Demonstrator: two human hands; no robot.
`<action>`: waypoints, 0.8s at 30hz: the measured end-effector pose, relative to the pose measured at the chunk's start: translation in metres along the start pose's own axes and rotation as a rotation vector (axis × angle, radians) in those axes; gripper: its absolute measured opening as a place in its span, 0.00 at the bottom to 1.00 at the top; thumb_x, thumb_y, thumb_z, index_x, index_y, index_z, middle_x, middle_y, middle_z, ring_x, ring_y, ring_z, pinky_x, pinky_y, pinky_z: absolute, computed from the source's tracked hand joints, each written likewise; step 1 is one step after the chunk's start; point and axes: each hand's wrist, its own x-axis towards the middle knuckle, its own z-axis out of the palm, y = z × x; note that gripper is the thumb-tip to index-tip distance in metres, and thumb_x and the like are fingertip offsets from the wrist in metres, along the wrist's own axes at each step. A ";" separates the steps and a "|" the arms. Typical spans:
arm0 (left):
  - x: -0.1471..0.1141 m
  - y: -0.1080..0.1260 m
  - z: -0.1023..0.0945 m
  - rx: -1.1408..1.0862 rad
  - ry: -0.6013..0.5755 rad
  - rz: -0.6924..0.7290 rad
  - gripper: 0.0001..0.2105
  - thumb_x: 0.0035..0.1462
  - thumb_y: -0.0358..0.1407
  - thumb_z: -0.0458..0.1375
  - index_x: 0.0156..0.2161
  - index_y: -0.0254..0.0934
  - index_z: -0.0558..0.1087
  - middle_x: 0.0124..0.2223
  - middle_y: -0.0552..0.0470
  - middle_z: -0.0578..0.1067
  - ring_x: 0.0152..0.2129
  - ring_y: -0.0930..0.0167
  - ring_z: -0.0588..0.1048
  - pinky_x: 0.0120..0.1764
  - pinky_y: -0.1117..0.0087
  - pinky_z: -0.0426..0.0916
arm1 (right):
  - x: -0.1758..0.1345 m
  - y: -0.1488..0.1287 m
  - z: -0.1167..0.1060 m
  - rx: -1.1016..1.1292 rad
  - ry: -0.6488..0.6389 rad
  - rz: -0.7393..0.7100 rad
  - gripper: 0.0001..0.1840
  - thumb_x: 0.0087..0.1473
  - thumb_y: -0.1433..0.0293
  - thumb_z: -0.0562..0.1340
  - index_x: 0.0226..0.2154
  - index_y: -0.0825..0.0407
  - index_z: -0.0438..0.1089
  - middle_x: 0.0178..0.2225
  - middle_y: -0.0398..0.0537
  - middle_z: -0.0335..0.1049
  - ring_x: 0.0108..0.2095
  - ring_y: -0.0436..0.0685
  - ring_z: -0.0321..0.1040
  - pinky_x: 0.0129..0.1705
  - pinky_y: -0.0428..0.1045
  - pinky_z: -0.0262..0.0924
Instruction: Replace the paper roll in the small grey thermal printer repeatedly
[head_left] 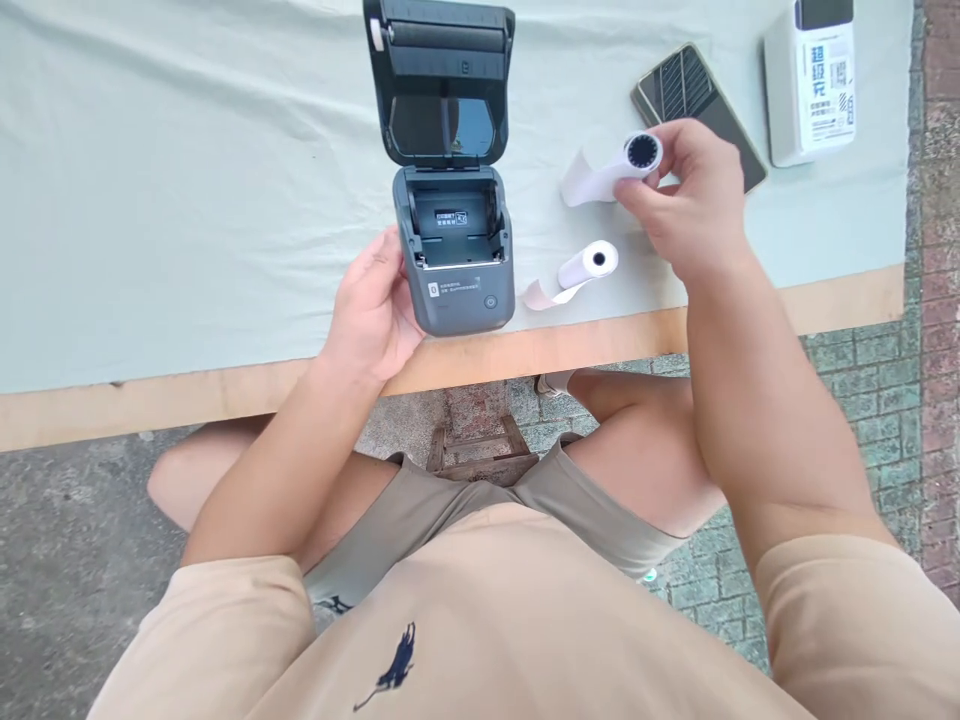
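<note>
A dark grey label printer (pixel 465 300) stands near the front edge of the table, its lid (pixel 442 90) raised and its paper bay bare inside. My left hand (pixel 379 300) is closed around the printer's left side, most fingers hidden behind it. Between thumb and fingers, my right hand (pixel 686 190) pinches a white paper roll (pixel 600 183) with a black core; its loose end curls out to the left. Below that hand lies a second, thinner paper roll (pixel 581 268) with a small black core and an unrolled tail, touched by neither hand.
Behind my right hand lies a dark smartphone (pixel 679 85) in a case. A white box-shaped device (pixel 787 100) with a printed label stands at the far right. Pale cloth (pixel 187 200) covers the table, leaving a bare wooden edge (pixel 562 345) close to my legs.
</note>
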 end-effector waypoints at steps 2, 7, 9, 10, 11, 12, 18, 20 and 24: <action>0.000 0.000 -0.001 -0.020 -0.005 0.010 0.15 0.90 0.47 0.63 0.49 0.45 0.89 0.57 0.51 0.96 0.68 0.60 0.93 0.68 0.60 0.92 | 0.003 -0.011 0.005 0.145 0.021 -0.058 0.25 0.51 0.65 0.86 0.38 0.38 0.72 0.30 0.36 0.63 0.35 0.56 0.59 0.41 0.56 0.63; -0.001 -0.002 0.003 -0.036 0.057 -0.020 0.17 0.92 0.42 0.60 0.49 0.42 0.89 0.49 0.50 0.94 0.57 0.62 0.96 0.59 0.63 0.92 | -0.025 -0.065 -0.002 0.544 0.049 -0.237 0.48 0.35 0.21 0.83 0.34 0.37 0.66 0.34 0.42 0.65 0.34 0.61 0.65 0.33 0.59 0.63; -0.002 -0.002 0.007 -0.057 0.057 -0.043 0.17 0.92 0.41 0.60 0.50 0.41 0.89 0.49 0.50 0.94 0.53 0.64 0.95 0.57 0.63 0.91 | -0.042 -0.091 -0.003 0.565 -0.254 -0.379 0.48 0.39 0.19 0.84 0.35 0.37 0.70 0.34 0.42 0.70 0.34 0.62 0.71 0.36 0.61 0.73; -0.003 -0.002 0.009 -0.073 0.052 -0.049 0.17 0.92 0.40 0.59 0.50 0.41 0.89 0.49 0.51 0.94 0.50 0.66 0.95 0.56 0.65 0.91 | -0.050 -0.104 -0.002 0.485 -0.430 -0.437 0.39 0.52 0.25 0.83 0.37 0.37 0.74 0.34 0.43 0.76 0.34 0.62 0.75 0.37 0.62 0.76; -0.004 -0.002 0.011 -0.090 0.037 -0.068 0.17 0.92 0.38 0.58 0.50 0.41 0.89 0.48 0.52 0.94 0.47 0.68 0.94 0.53 0.68 0.90 | -0.056 -0.115 0.001 0.389 -0.558 -0.475 0.28 0.62 0.36 0.83 0.40 0.37 0.79 0.37 0.44 0.82 0.36 0.63 0.78 0.40 0.62 0.79; -0.006 -0.002 0.013 -0.100 0.035 -0.050 0.16 0.91 0.37 0.60 0.47 0.41 0.88 0.45 0.54 0.92 0.44 0.70 0.93 0.48 0.71 0.89 | -0.061 -0.125 0.005 0.285 -0.594 -0.526 0.17 0.67 0.46 0.81 0.43 0.37 0.82 0.39 0.44 0.85 0.37 0.63 0.80 0.42 0.62 0.80; -0.013 -0.004 0.016 -0.051 0.003 -0.034 0.08 0.86 0.44 0.68 0.56 0.44 0.87 0.48 0.52 0.93 0.48 0.64 0.96 0.41 0.69 0.88 | -0.060 -0.148 0.030 -0.380 -0.381 -0.590 0.17 0.74 0.63 0.70 0.60 0.32 0.86 0.58 0.47 0.93 0.56 0.74 0.88 0.58 0.70 0.81; -0.013 -0.006 0.013 -0.022 -0.001 -0.053 0.10 0.85 0.46 0.69 0.59 0.45 0.86 0.51 0.51 0.93 0.48 0.62 0.96 0.44 0.66 0.90 | -0.059 -0.146 0.033 -0.494 -0.351 -0.604 0.20 0.75 0.65 0.69 0.64 0.31 0.84 0.56 0.47 0.94 0.54 0.75 0.88 0.58 0.71 0.79; -0.011 -0.006 0.011 -0.025 -0.004 -0.066 0.09 0.84 0.46 0.70 0.57 0.45 0.86 0.47 0.53 0.91 0.40 0.67 0.92 0.40 0.69 0.87 | -0.058 -0.142 0.036 -0.552 -0.337 -0.638 0.20 0.74 0.70 0.68 0.63 0.32 0.80 0.52 0.47 0.93 0.50 0.74 0.88 0.57 0.69 0.76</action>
